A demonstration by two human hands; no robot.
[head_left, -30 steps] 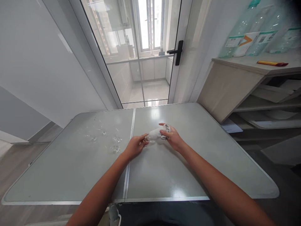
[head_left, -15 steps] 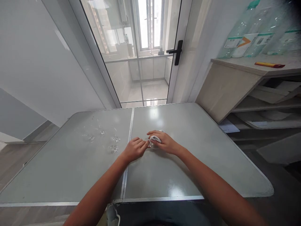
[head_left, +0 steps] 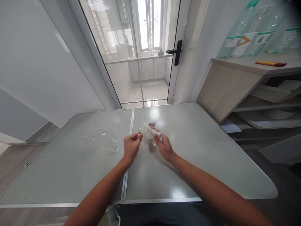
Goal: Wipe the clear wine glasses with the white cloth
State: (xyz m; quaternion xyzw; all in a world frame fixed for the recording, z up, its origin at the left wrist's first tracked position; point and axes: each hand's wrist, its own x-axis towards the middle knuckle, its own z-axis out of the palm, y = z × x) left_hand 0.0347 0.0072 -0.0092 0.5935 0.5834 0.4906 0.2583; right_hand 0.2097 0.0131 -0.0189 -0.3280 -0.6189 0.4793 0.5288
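Observation:
My left hand (head_left: 131,146) is closed in a pinch just right of the table's seam. A small clear, shiny piece (head_left: 140,133), glass or plastic, shows at its fingertips; its full shape is hard to make out. My right hand (head_left: 166,149) grips a crumpled white cloth (head_left: 155,133), smeared by motion, a short way to the right. The two hands are apart. On the left half of the table lie several clear see-through pieces (head_left: 114,149), their outlines faint.
The grey table (head_left: 58,169) has a metal strip across its middle and a metal edge. Beyond it stands a glass door with a black handle (head_left: 178,52). At right, a wooden shelf (head_left: 218,84) bears several plastic bottles (head_left: 254,40) and a yellow-red wrapper (head_left: 270,63).
My hands have drawn apart from each other. The right hand has pulled the white cloth away from the clear piece, and my left hand has turned upward and shifted slightly left.

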